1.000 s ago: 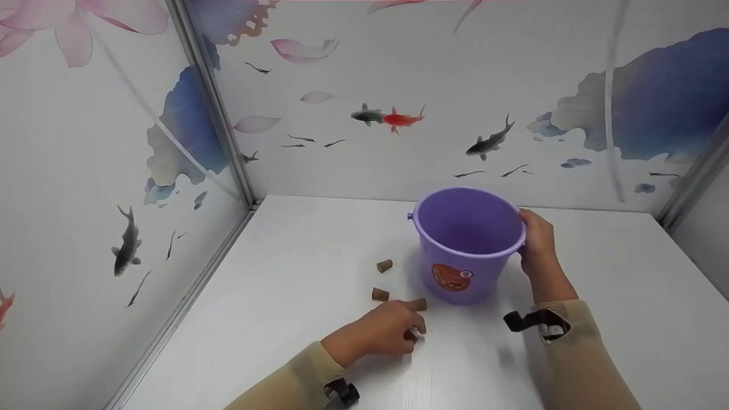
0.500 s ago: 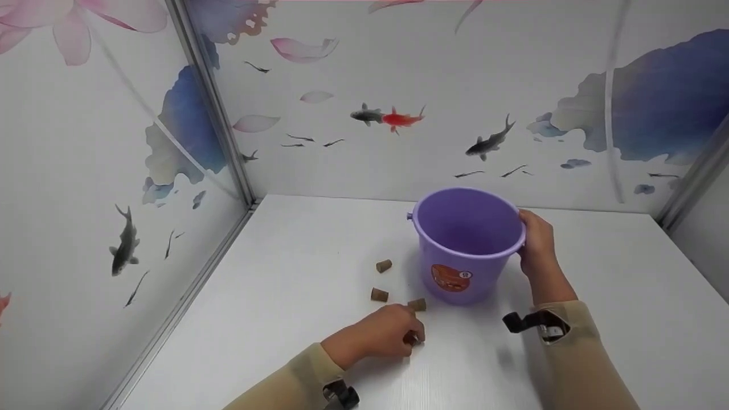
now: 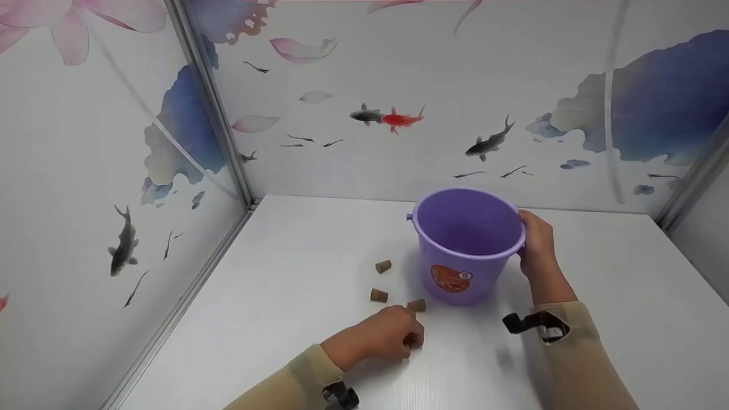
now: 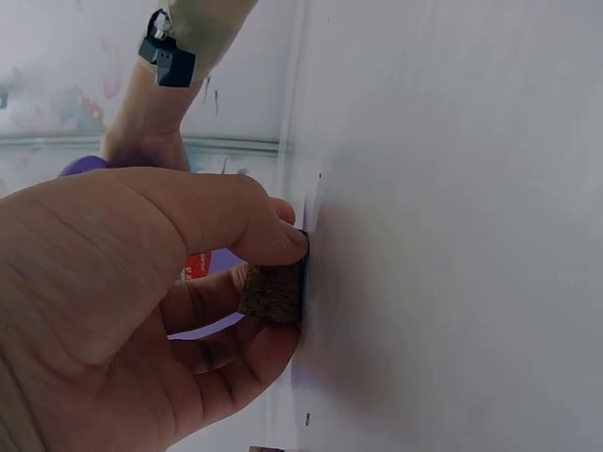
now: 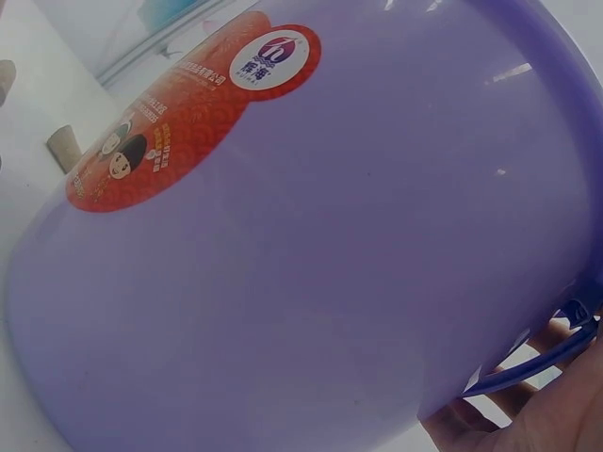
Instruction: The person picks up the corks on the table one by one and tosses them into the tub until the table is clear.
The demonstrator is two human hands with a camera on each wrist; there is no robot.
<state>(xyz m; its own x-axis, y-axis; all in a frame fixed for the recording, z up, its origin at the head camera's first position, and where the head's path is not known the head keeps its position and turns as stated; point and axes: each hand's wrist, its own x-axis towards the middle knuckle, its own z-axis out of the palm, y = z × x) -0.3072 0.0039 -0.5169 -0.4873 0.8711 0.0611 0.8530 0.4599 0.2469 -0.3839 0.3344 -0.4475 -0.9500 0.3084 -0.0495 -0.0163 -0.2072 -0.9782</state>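
My left hand is low over the white table, left of the bucket. In the left wrist view its thumb and fingers pinch a dark brown cork right at the tabletop; the head view hides this cork behind the hand. A purple bucket with an orange-red label stands upright. At its right side, my right hand grips the rim, and in the right wrist view its fingers wrap the purple handle hanging there. Just past the left knuckles lies another cork.
Two more corks lie left of the bucket, one nearer and one farther back. White panels printed with fish and lotus close off the back and left of the table. A metal corner post joins them.
The left hand has drawn slightly nearer, and its spread fingers have curled in around the cork beneath. The right hand and bucket stay in place.
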